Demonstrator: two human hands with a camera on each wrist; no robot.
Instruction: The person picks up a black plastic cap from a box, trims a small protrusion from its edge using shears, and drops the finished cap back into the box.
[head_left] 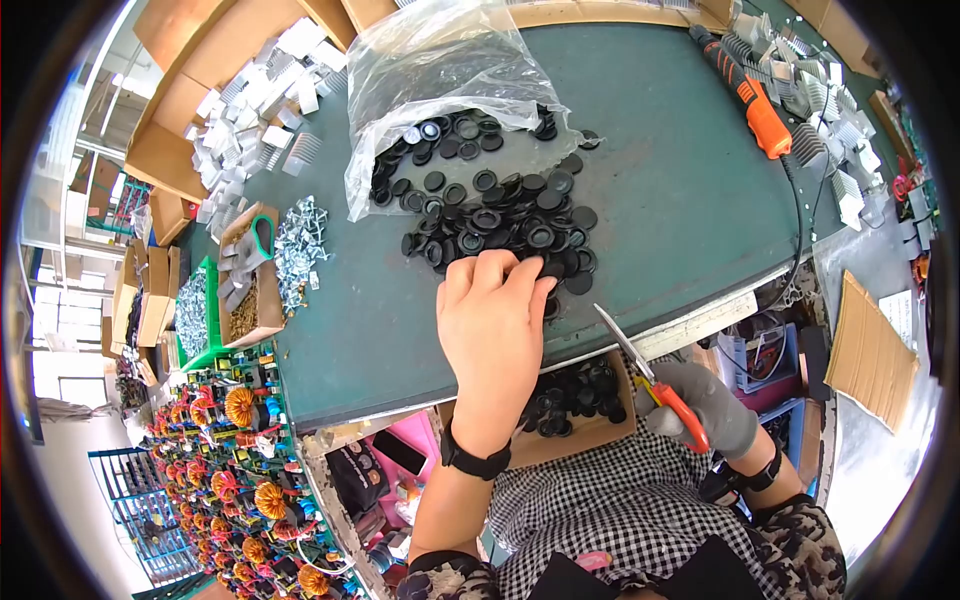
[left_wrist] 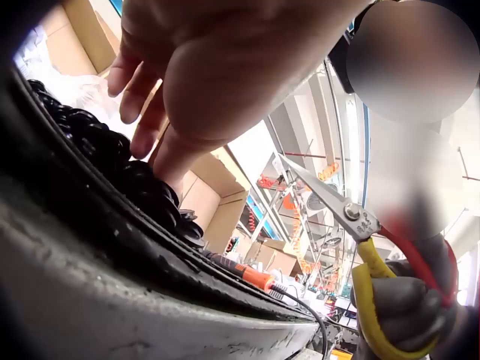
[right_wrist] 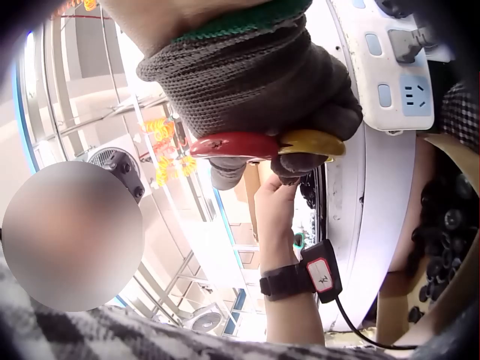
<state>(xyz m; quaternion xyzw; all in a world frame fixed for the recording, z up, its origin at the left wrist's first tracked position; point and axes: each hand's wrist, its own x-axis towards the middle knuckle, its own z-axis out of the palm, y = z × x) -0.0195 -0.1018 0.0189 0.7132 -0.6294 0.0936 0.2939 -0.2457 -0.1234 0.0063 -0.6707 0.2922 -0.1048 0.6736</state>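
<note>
A heap of black round caps (head_left: 500, 215) lies on the green table, partly spilling from a clear plastic bag (head_left: 440, 70). My bare left hand (head_left: 492, 320) rests on the near edge of the heap, fingers bent down onto the caps (left_wrist: 97, 142); whether it pinches one is hidden. My right hand (head_left: 705, 405), in a grey glove, grips red and yellow-handled scissors (head_left: 683, 412) beyond the table's front edge. The blades stand slightly apart and point toward the table. In the right wrist view, gloved fingers curl through the handles (right_wrist: 236, 145).
Below the table edge, a cardboard box (head_left: 520, 450) holds more black caps. Screws (head_left: 300, 250) and small bins lie at the left, metal heat sinks (head_left: 270, 110) at the back left. An orange-black tool (head_left: 765, 125) with a cord lies at the right.
</note>
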